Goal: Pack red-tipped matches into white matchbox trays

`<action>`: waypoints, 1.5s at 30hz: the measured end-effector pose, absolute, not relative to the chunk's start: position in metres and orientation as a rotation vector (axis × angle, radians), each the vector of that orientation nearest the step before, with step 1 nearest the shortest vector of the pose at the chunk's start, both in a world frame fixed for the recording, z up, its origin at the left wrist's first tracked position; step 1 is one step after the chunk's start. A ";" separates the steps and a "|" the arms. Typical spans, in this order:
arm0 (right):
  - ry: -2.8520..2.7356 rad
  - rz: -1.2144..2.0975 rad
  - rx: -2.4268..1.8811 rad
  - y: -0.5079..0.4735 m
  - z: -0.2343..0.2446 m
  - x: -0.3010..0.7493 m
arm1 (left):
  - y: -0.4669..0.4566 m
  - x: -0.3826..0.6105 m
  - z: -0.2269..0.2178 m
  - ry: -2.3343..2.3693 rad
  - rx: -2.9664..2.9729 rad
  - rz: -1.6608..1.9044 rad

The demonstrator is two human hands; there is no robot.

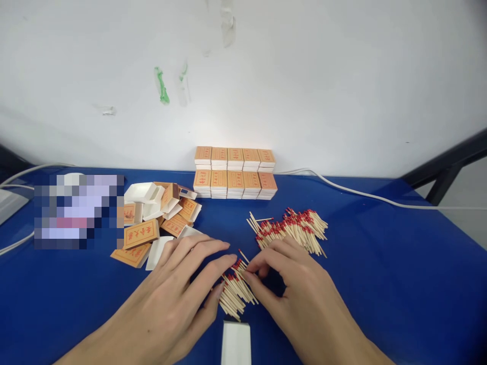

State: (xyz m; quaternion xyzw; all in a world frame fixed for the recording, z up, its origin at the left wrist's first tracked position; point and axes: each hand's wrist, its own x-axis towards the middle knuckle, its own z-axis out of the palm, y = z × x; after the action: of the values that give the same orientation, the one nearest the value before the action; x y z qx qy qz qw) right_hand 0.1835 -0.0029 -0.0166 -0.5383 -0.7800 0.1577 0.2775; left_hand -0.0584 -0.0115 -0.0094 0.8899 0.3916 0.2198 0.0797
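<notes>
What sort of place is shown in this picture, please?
It is probably a simple indoor workstation, though the room beyond is hardly visible. A blue table stands at a white wall, with neatly stacked matchboxes at the back and loose matches in front of them.

The left hand arches loosely; the right hand curls inward.

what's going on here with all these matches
A person has both bare hands at a small pile of matches on a blue table. The left hand is at its left side, fingers apart; the right hand has thumb and forefinger close together at its right edge, whether gripping a match is unclear. A larger pile of matches lies beyond the right hand, loose matchbox parts beyond the left, and stacked matchboxes near the wall.
</notes>
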 end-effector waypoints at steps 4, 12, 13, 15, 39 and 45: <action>-2.073 0.471 -1.459 -0.002 -0.017 0.182 | -0.012 -0.058 -0.009 1.175 2.659 0.672; -2.087 0.450 -1.480 -0.003 -0.015 0.184 | -0.012 -0.058 -0.009 1.186 2.663 0.655; -2.086 0.433 -1.481 -0.002 -0.015 0.184 | -0.012 -0.058 -0.010 1.187 2.665 0.654; -2.082 0.378 -1.484 -0.001 -0.015 0.185 | -0.012 -0.059 -0.010 1.182 2.665 0.654; -2.123 -0.177 -1.483 0.007 -0.010 0.197 | -0.011 -0.060 -0.013 1.152 2.640 0.675; -2.152 -0.239 -1.504 0.006 -0.011 0.193 | -0.010 -0.062 -0.014 1.146 2.664 0.631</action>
State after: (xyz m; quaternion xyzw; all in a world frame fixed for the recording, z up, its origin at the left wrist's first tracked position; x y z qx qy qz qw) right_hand 0.1926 0.0055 -0.0110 -0.5522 -0.7905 -0.0879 0.2500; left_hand -0.0620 -0.0102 -0.0138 0.8942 0.3848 0.2118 0.0866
